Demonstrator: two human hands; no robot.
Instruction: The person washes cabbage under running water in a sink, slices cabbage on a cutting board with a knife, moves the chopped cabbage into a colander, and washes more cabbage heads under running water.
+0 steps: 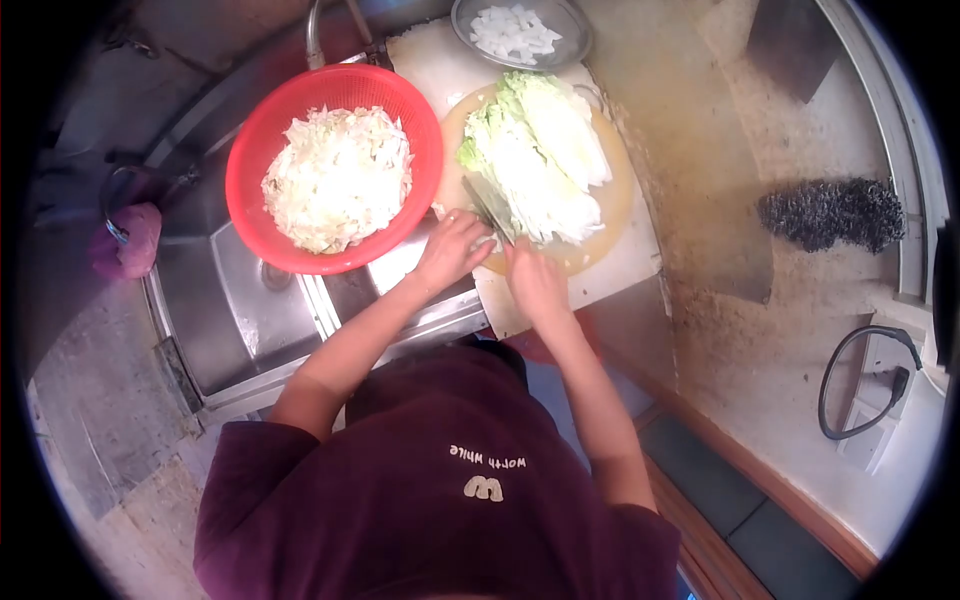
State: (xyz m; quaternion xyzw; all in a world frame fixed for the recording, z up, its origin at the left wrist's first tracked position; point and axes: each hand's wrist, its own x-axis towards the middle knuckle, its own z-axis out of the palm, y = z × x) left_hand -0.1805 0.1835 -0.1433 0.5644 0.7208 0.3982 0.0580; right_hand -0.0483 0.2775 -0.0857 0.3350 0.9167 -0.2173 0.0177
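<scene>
A knife lies over the round cutting board, its handle in my right hand, whose fingers are wrapped round it. Just left of the blade is my left hand, fingers bent together at the board's near left edge; whether it holds a small piece cannot be made out. Halved pale green cabbage rests on the board, right of the blade. To the left, a red colander holds a heap of shredded cabbage.
A metal bowl with white chopped pieces stands behind the board. The steel sink and a faucet are on the left, with a pink bag beyond. A dark cable hangs at the right.
</scene>
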